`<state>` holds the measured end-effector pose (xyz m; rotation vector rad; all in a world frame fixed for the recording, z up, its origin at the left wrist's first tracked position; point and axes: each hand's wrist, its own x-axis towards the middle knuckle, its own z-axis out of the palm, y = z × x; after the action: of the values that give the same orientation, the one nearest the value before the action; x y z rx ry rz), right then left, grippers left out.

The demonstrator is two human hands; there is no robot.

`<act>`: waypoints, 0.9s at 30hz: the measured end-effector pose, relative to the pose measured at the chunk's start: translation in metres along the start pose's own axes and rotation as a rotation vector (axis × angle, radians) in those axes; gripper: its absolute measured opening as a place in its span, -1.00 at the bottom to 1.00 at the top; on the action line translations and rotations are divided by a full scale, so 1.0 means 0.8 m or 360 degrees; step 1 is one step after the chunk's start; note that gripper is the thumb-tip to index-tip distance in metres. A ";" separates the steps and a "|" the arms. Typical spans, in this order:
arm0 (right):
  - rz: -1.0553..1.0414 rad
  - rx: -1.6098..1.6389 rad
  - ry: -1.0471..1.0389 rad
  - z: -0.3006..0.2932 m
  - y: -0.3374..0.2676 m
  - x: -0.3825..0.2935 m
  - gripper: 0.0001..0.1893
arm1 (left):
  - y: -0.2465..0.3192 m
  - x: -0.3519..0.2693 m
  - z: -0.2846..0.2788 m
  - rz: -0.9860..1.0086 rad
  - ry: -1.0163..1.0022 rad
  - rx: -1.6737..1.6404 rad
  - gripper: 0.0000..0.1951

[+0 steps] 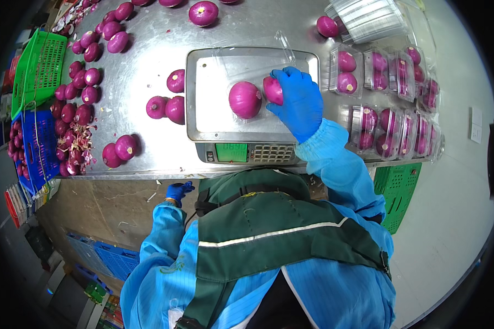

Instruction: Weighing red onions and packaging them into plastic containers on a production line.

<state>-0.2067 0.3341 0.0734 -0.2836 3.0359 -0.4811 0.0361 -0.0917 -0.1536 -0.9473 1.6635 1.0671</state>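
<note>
My right hand (298,103), in a blue glove, grips a red onion (273,90) from its right side. That onion is over the pan (206,125) of a digital scale, beside a larger red onion (245,100). Both are at a clear plastic clamshell box (241,66), whose raised lid leans toward the far side; its outline is faint against the shiny metal. The scale's green display (231,152) and keypad (272,153) face me. Below the table edge, my left hand (179,192), also gloved in blue, hangs with its fingers apart and nothing in it.
Loose red onions (125,147) lie left of the scale on the steel table (148,53). Packed clamshells (346,74) stand in two rows at right, below stacked empty boxes (370,18). Green (39,70) and blue (39,144) crates border the left end, near onion skins (80,144).
</note>
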 end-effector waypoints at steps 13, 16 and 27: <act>-0.0217 -0.0249 0.0360 0.007 0.011 -0.003 -0.58 | 0.055 -0.057 0.019 0.0451 -0.0145 0.0202 -0.51; -0.0266 -0.0290 0.0424 0.004 0.024 -0.003 -0.64 | 0.087 -0.083 0.007 0.0699 -0.0033 0.0527 -0.67; -0.0125 -0.0040 0.0128 0.011 0.006 -0.001 -0.34 | 0.261 -0.195 -0.001 0.1301 0.0081 -0.0171 -0.72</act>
<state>-0.2064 0.3365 0.0637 -0.3960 3.1208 -0.4708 -0.1104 -0.0043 0.0430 -0.3298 2.1119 1.6794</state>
